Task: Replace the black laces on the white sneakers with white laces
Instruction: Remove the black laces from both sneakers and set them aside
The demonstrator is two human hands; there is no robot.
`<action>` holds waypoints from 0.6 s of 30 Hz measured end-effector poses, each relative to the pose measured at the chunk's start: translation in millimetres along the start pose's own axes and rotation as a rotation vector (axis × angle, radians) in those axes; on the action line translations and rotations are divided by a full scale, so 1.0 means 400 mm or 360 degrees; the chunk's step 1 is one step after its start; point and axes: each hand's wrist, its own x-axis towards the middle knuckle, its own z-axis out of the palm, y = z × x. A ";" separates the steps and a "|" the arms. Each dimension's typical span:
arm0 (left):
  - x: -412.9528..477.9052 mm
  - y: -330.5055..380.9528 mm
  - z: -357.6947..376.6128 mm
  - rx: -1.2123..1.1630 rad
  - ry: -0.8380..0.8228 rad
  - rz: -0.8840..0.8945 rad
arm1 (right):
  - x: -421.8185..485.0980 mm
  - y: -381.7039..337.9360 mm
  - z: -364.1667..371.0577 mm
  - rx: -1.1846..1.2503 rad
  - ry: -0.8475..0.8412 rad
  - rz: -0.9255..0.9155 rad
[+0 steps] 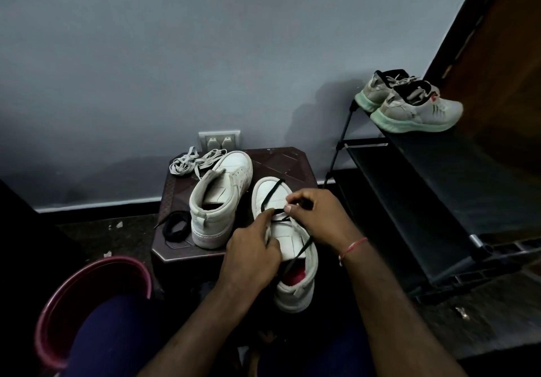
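Note:
Two white sneakers stand on a dark brown stool point(281, 160). The left sneaker point(219, 192) has no lace in it. The right sneaker point(288, 239) still carries a black lace point(270, 193) that loops over its toe and trails back toward the heel. My left hand point(251, 251) grips the right sneaker's left side by the eyelets. My right hand point(317, 215) pinches the black lace between thumb and finger above the tongue. A coiled black lace point(175, 227) lies at the stool's left edge. White laces point(194, 160) lie in a heap at the stool's back left corner.
A black shoe rack point(439, 186) stands to the right with a pair of grey-white running shoes point(409, 101) on top. A maroon tub point(96, 283) sits at lower left beside my knee. A wall socket point(219, 139) is behind the stool.

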 end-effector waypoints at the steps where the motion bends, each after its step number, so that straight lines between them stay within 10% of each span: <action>1: 0.000 -0.001 0.001 -0.0012 0.0005 0.0014 | -0.010 0.003 -0.003 -0.0031 0.0002 -0.0015; 7: -0.003 -0.006 0.010 0.0083 0.0008 0.0072 | -0.003 0.014 -0.011 0.0096 0.0152 0.0092; 11: -0.007 -0.011 0.000 0.0108 0.0051 0.0078 | 0.062 0.013 -0.064 0.0387 0.0716 0.0105; 18: -0.007 -0.010 0.000 0.0104 0.0099 0.0061 | 0.100 -0.007 -0.026 0.0094 0.0319 0.0057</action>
